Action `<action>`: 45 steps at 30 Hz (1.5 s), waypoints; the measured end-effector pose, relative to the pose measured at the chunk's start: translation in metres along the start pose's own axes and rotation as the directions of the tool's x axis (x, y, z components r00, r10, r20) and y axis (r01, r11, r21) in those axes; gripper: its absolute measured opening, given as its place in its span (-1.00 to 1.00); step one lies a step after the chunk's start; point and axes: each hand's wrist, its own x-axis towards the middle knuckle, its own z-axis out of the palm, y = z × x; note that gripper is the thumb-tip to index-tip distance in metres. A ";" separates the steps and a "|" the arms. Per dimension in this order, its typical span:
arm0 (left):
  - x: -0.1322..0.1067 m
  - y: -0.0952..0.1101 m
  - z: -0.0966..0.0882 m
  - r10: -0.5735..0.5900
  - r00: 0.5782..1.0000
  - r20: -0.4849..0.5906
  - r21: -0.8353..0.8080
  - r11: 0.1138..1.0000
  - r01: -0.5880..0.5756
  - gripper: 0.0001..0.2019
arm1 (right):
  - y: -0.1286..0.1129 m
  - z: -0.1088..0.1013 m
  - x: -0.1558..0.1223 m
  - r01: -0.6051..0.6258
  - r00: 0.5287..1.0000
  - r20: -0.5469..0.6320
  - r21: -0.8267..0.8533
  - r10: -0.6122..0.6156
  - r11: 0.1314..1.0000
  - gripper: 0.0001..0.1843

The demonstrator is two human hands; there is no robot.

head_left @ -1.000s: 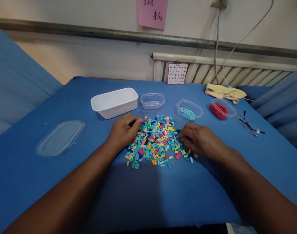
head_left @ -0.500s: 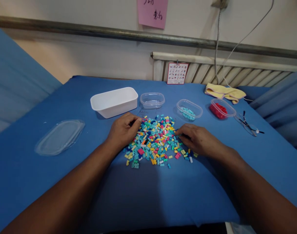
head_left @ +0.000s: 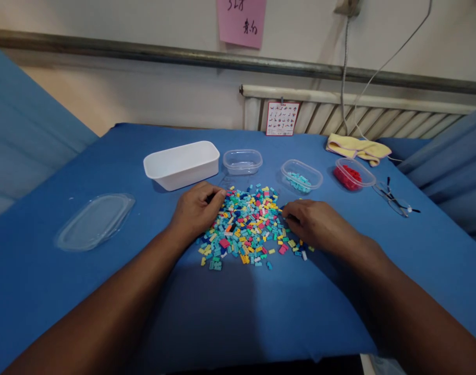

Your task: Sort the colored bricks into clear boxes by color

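Note:
A spread pile of tiny coloured toy bricks [head_left: 249, 224] lies on the blue-covered table, mostly turquoise, yellow, pink and dark blue. At the pile's left edge rests my left hand [head_left: 196, 208], closed, thumb and forefinger coming together beside the bricks. My right hand [head_left: 316, 221] is at the right edge, its fingers bent and pressed together with the tips against the bricks. Whatever either hand holds is hidden by the fingers. Behind the pile stand a clear tub [head_left: 243, 162], a clear tub with turquoise bricks [head_left: 301, 176] and one with red bricks [head_left: 347, 177].
A white rectangular bin [head_left: 183, 169] stands at the back left, with clear lids [head_left: 95, 221] nearer me. To the right are eyeglasses [head_left: 396, 200] and a folded yellow cloth [head_left: 357, 148]. A printed picture card [head_left: 282, 119] hangs on the radiator [head_left: 319, 99].
The view has shifted slightly. My right fingertips have drawn back a little to the right at the pile's edge; my left hand stays in place.

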 end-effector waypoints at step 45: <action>-0.001 0.000 0.001 -0.008 1.000 -0.013 -0.039 0.999 0.007 -0.72 | 0.003 0.015 -0.004 0.270 0.953 -0.195 0.203 -0.231 0.941 -0.84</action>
